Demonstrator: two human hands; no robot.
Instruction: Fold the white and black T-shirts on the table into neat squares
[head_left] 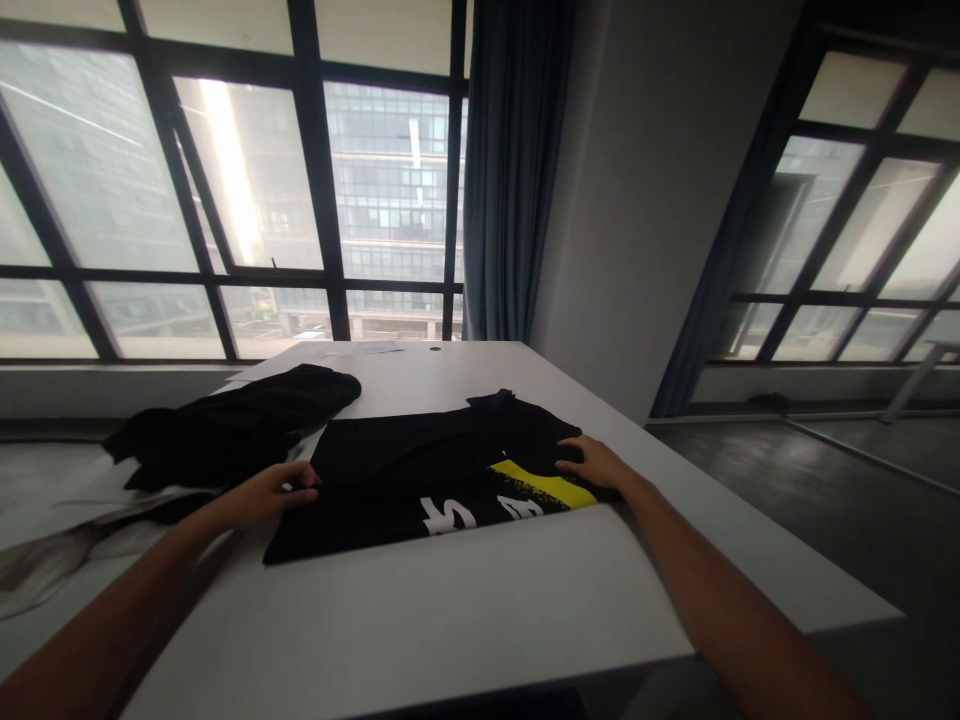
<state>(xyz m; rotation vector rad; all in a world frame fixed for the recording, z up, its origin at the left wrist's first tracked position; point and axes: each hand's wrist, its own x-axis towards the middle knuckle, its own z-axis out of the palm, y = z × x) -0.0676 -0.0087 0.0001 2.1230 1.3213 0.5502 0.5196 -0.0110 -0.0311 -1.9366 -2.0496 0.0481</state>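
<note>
A black garment (405,450) with a yellow patch and white lettering lies flat on the white table (450,620), its long near edge running parallel to the table's front. At its left end, my left hand (266,492) pinches the cloth edge between thumb and fingers. My right hand (592,464) rests on the right end, near the yellow patch, with its fingers apart on the fabric. Part of the garment seems folded over itself.
Another black garment (240,420) lies crumpled at the left. White papers (360,348) are at the table's far edge. A clear plastic bag (45,570) sits at the far left. Windows and a blue curtain (514,170) stand behind the table.
</note>
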